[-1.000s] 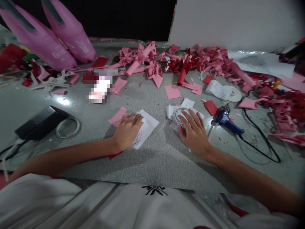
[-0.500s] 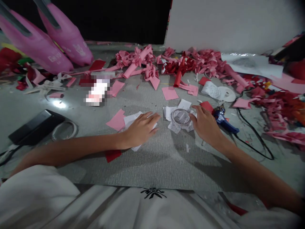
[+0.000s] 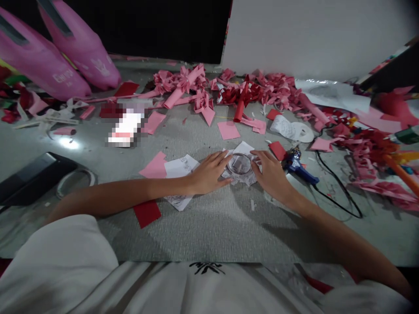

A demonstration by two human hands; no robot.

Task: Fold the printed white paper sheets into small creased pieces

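Observation:
A thin round ring lies on a cluster of printed white paper pieces near the middle of the table. My left hand is at the cluster's left side, fingers stretched and apart, fingertips close to the ring. On the opposite side, my right hand reaches in with thumb and fingers apart at the ring's right edge; whether it touches the ring is hard to tell. Under and beside my left wrist lie a printed white sheet, a pink paper piece and a red paper square.
Right of my hands lies a blue glue gun with a black cord. Pink and red paper scraps line the back. A paper roll sits behind the gun. Pink bottles, a bright pixelated patch and a black device are on the left.
My left hand has moved right, from over the white sheet to the ring's left side, uncovering more of that sheet. My right hand stays by the ring. The view has shifted slightly.

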